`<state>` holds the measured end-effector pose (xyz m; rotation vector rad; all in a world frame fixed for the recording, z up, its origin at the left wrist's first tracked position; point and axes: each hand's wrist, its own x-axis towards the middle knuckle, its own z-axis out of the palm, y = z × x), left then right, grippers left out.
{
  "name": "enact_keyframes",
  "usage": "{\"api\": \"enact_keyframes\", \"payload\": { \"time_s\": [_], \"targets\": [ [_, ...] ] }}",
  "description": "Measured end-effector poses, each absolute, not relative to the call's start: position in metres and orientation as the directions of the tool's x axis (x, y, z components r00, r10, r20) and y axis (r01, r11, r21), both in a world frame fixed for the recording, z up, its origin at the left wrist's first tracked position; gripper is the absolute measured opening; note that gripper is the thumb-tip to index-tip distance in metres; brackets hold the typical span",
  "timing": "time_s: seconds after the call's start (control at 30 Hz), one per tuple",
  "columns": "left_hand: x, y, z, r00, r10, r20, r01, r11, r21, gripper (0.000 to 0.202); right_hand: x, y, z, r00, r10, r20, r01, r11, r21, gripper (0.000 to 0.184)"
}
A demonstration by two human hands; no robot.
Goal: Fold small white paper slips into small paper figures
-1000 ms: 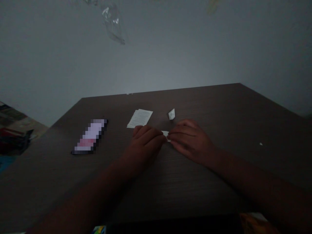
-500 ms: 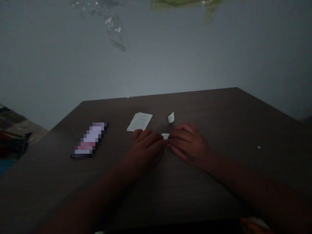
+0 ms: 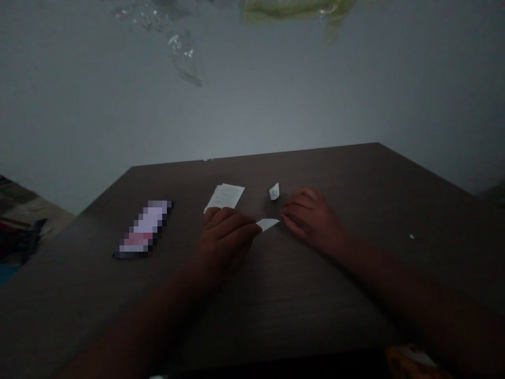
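A small folded piece of white paper [image 3: 269, 224] sticks out to the right from my left hand [image 3: 229, 237], which pinches its left end just above the table. My right hand [image 3: 311, 216] is off the paper, a small gap from its right tip, with fingers loosely curled and somewhat apart and nothing visible in them. Just beyond the hands stands a small folded paper shape [image 3: 274, 191], like a little paper boat. A stack of printed paper slips [image 3: 225, 197] lies behind my left hand, its near edge partly covered by the fingers.
A phone [image 3: 144, 229] with a blurred-out screen lies on the brown table [image 3: 323, 310] at left. One tiny paper scrap [image 3: 411, 236] is at right. Clear plastic [image 3: 184, 55] and a yellow strip [image 3: 295, 10] hang on the wall behind. Dim light darkens the near side.
My right hand has let go of the paper and moved a little away to the right. My left hand has shifted slightly left, still pinching it, and more of the paper shows.
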<state>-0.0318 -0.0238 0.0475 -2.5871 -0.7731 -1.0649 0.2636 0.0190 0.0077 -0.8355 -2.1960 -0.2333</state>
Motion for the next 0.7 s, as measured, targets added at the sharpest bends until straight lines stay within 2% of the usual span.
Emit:
{"api": "enact_keyframes", "payload": {
  "time_s": [0.1, 0.23, 0.33, 0.43, 0.53, 0.7],
  "targets": [
    [-0.037, -0.018, 0.047, 0.606, 0.388, 0.695, 0.561, -0.827, -0.026, 0.023, 0.272, 0.031, 0.007, -0.445, 0.532, 0.720, 0.669, 0.732, -0.126, 0.015],
    [-0.032, -0.010, 0.037, 0.707, 0.445, 0.549, 0.540, -0.842, -0.012, 0.018, 0.272, 0.030, 0.010, -0.429, 0.563, 0.706, 0.658, 0.730, -0.182, 0.014],
    [-0.026, -0.008, 0.029, 0.776, 0.497, 0.388, 0.524, -0.851, 0.044, 0.015, 0.269, 0.029, 0.008, -0.525, 0.596, 0.607, 0.631, 0.752, -0.192, 0.010],
    [-0.024, -0.009, 0.028, 0.818, 0.507, 0.271, 0.483, -0.862, 0.155, 0.016, 0.267, 0.032, 0.002, -0.631, 0.621, 0.464, 0.586, 0.774, -0.239, 0.010],
    [-0.026, -0.012, 0.030, 0.841, 0.488, 0.234, 0.446, -0.870, 0.211, 0.027, 0.265, 0.035, -0.005, -0.659, 0.637, 0.399, 0.566, 0.770, -0.295, 0.010],
    [-0.027, -0.019, 0.030, 0.852, 0.476, 0.217, 0.450, -0.878, 0.162, 0.043, 0.257, 0.027, -0.008, -0.623, 0.688, 0.372, 0.571, 0.725, -0.385, 0.012]
  ]
}}
